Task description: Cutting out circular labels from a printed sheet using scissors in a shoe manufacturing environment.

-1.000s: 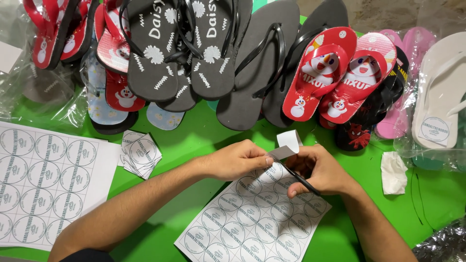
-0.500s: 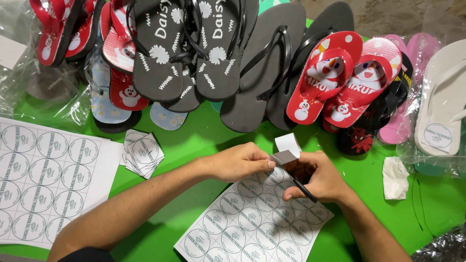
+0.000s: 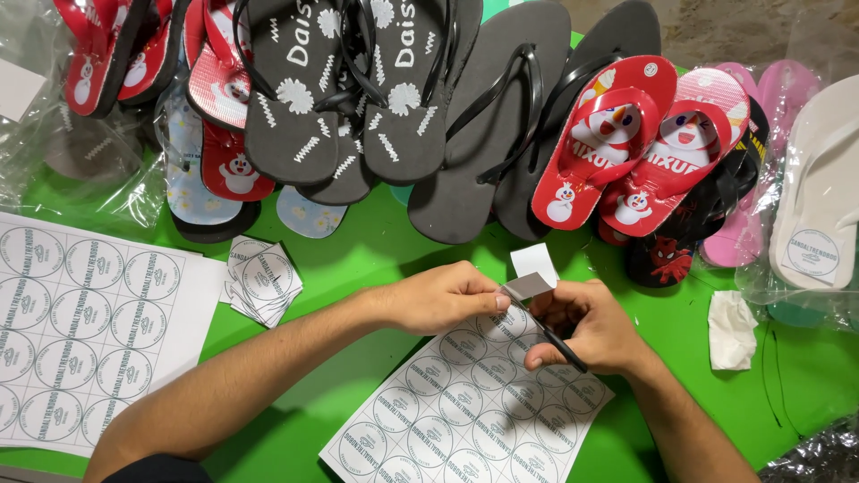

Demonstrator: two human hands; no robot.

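Nearby: hands [image 3: 528, 313] over sticker sheet [image 3: 465, 416], flip-flops [image 3: 429, 107] beyond.

The table [image 3: 376, 259] is bright green. On it lies a white sticker sheet [image 3: 465, 411] printed with rows of round grey-outlined labels; a second white sheet [image 3: 80, 331] at the left carries the same circle pattern, and a small stack of cut labels [image 3: 261, 279] matches them. The left hand [image 3: 443, 297] pinches a small grey-white square piece [image 3: 528, 284], and the right hand [image 3: 586, 326] grips a thin black tool [image 3: 559, 342]. The black flip-flops [image 3: 358, 89] bear white flowers and zigzags. The red flip-flops [image 3: 644, 152] show white penguin and snowman figures. Farther right sit pink flip-flops [image 3: 778, 98] and a white flip-flop [image 3: 819, 197] with a round grey label.
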